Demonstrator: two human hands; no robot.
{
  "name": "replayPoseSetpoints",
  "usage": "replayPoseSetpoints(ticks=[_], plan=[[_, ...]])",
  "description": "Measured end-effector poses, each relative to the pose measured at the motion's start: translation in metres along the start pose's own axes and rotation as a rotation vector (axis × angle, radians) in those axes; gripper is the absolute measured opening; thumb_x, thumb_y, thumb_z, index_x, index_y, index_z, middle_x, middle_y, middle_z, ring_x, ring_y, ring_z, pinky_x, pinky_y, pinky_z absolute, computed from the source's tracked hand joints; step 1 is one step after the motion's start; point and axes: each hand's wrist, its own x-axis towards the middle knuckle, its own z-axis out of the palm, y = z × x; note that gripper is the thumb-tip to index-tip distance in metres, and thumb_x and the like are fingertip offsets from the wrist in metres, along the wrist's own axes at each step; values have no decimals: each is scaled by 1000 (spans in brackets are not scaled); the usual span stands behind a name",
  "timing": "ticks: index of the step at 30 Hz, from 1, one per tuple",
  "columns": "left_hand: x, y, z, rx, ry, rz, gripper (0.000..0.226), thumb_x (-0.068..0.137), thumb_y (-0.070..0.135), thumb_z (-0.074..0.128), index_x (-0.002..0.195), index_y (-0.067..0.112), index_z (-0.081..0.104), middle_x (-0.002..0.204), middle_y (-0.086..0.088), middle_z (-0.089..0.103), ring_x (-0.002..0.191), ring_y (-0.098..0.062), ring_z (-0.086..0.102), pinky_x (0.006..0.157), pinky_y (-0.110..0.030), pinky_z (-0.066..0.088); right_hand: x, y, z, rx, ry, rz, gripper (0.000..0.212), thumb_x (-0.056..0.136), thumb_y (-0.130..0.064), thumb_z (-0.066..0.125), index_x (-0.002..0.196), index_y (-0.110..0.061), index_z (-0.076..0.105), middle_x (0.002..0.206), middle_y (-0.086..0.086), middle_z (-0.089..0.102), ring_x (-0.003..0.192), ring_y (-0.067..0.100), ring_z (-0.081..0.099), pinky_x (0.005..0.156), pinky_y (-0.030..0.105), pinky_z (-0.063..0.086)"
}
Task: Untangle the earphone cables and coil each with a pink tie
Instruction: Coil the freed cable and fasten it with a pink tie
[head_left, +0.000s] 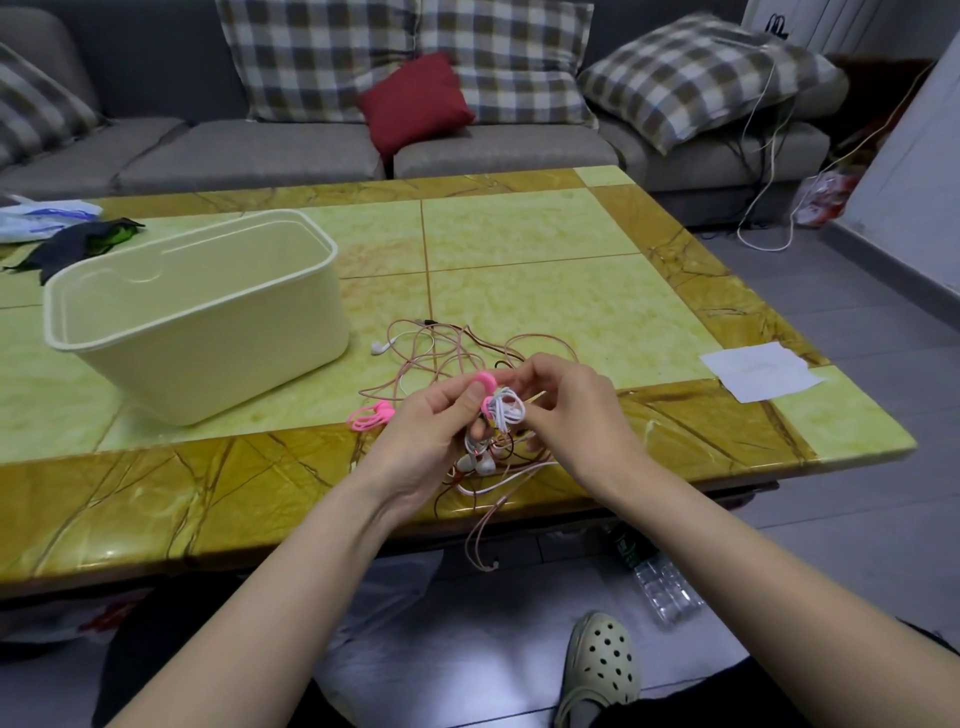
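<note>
Together, left hand (436, 421) and right hand (571, 410) pinch white earphone coil (508, 408) and pink tie (485, 381) between them.

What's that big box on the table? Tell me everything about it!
The box is cream and looks plastic, oblong with rounded corners and a rolled rim. It stands upright and open-topped on the green-and-yellow table, left of the tangled cables. No lid shows, and nothing shows inside. A white earbud lies just off its right end, apparently not touching.

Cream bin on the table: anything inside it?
The cream bin shows only bare inner walls in the part that is visible. Its near wall hides the bottom, so anything lying low inside cannot be seen.
</note>
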Motion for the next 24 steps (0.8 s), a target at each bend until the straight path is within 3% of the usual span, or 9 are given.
replayPoseSetpoints(ticks=[5,10,14,19,24], plan=[[0,1,2,66,14,13,27,79,22,60,103,11,68,74,-5,49,52,-2,41,51,-11,36,-3,4,-1,-12,41,-12,13,79,-8,70,74,-19,63,72,-10,65,58,8,57,58,41,54],[2,-2,1,113,52,-5,24,84,17,63,103,4,65,72,-1,57,51,-3,43,49,-12,37,-5,1,1,141,0,56,29,77,5,66,72,-23,59,73,-6,64,63,9,58,52,21,46],[1,-3,0,147,97,-15,19,87,14,61,102,4,67,69,2,61,51,-4,45,49,-13,40,-3,0,2,327,-48,180,26,80,9,63,82,-18,59,81,0,67,60,2,61,50,11,42],[0,0,1,196,162,-16,14,84,16,66,96,8,70,71,-3,63,51,-4,48,49,-14,43,-3,3,3,553,-31,285,8,89,-10,62,96,-12,61,81,4,67,55,-2,59,49,11,43],[-2,-2,8,312,223,37,13,86,8,63,84,17,72,60,9,61,48,1,44,49,-11,39,-4,6,6,491,2,272,11,84,-11,68,91,-18,63,89,8,71,70,5,64,64,13,49]])
